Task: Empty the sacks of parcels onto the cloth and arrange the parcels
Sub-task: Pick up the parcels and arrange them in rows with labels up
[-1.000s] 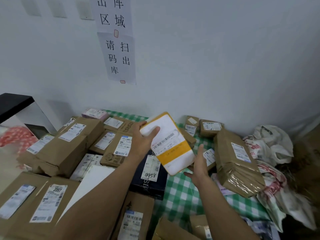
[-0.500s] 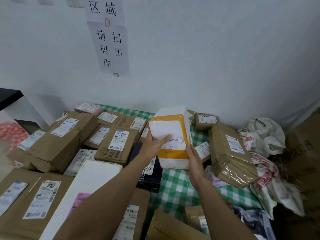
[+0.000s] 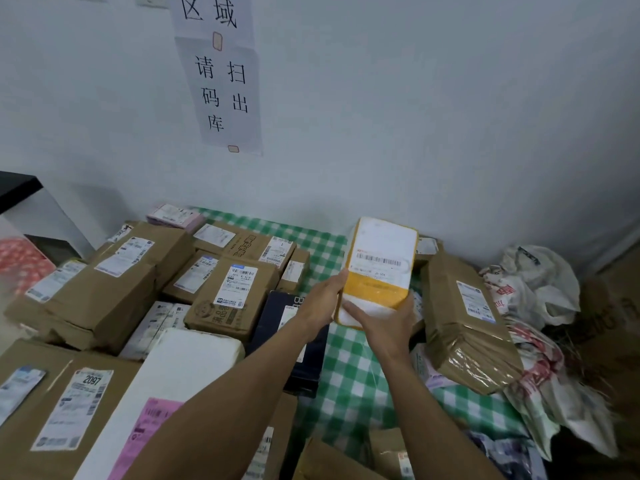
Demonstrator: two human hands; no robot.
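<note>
We hold a white-and-yellow parcel point(image 3: 379, 271) upright above the green checked cloth point(image 3: 349, 375). Our left hand point(image 3: 323, 299) grips its left edge. Our right hand point(image 3: 384, 322) clasps its lower end, beside a taped brown parcel point(image 3: 464, 320).

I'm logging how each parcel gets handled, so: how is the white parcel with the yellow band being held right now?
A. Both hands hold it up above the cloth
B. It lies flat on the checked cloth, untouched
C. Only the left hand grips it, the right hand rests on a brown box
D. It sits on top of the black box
A: the left hand grips the side and the right hand the lower end of the white and yellow parcel, raised above the green checked cloth.
</note>
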